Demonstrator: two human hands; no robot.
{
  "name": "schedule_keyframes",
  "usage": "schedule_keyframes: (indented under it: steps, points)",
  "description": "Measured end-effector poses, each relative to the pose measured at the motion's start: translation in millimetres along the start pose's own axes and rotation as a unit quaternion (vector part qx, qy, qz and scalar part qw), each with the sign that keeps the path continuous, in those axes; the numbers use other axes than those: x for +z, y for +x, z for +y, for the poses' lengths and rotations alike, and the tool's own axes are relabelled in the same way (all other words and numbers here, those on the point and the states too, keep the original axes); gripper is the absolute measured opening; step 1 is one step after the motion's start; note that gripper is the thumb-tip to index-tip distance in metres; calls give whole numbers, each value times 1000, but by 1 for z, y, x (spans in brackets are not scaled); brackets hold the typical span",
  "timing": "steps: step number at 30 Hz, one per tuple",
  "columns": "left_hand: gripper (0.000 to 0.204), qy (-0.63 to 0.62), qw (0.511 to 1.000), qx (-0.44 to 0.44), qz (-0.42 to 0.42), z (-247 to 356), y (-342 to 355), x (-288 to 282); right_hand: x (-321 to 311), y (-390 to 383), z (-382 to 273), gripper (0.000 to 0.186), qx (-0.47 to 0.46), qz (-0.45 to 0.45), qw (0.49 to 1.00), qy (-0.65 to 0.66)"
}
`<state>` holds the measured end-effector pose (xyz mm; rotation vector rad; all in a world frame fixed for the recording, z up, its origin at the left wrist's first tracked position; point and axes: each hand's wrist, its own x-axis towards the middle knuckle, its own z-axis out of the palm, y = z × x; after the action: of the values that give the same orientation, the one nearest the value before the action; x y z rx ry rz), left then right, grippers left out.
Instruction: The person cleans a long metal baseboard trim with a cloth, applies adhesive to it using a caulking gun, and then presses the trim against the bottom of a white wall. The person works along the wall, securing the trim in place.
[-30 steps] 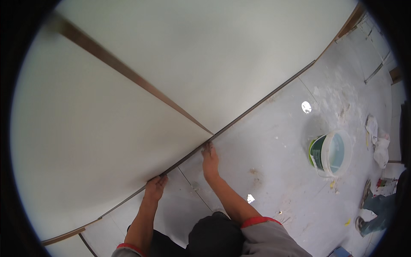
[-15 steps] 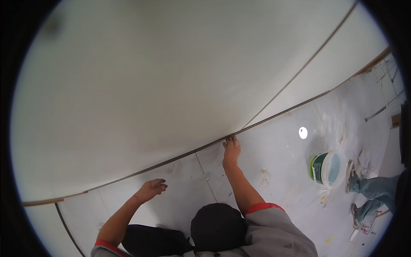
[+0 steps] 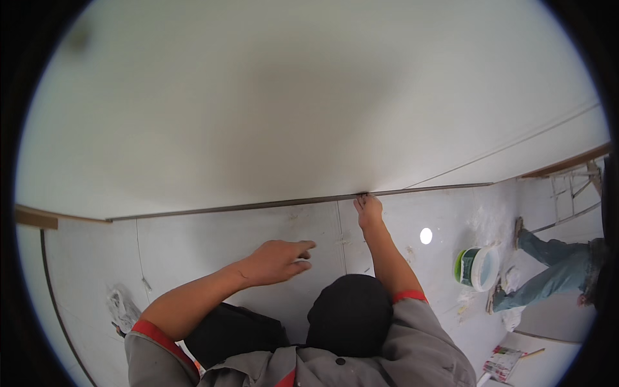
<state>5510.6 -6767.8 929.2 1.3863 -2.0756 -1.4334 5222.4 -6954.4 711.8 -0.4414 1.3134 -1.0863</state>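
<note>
A large white panel [image 3: 213,129] fills the upper view, with a long thin dark strip [image 3: 258,206] along its lower edge. Against this strip, just right of the middle, my right hand [image 3: 368,211] has its fingers bent in, and they look closed on it; the fingertips are partly hidden. My left hand [image 3: 278,262] hovers over the pale floor [image 3: 438,206], apart from the strip. Its index finger stretches out to the right and the thumb stands away from it, with nothing held.
A white bucket [image 3: 480,269] with a green label stands at right. Past it are another person's legs in blue-green trousers [image 3: 548,284] and a metal ladder-like frame [image 3: 574,193]. A clear plastic bag [image 3: 121,309] lies at left. My bent knees [image 3: 351,316] are close below my hands.
My view has turned, so the strip now runs nearly level. My left hand has come rightward, closer to the right one. The right hand stays at the strip; the other person's legs have shifted.
</note>
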Motion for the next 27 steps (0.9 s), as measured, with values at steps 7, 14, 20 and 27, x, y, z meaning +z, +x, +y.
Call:
schedule_keyframes:
  steps: [7,14,20,27]
  points:
    - [46,115,976,133,128,34,-27,6,-2,-53,-4,30,-148,-251,860,-418]
    - [42,172,930,273,175,38,-14,21,-68,-139,-99,35,130,-303,683,-652]
    - [36,244,922,251,164,32,0,28,-74,-143,-116,29,40,-148,842,-518]
    - [22,365,920,137,-31,17,63,70,-312,3,-148,36,-183,-59,956,-221]
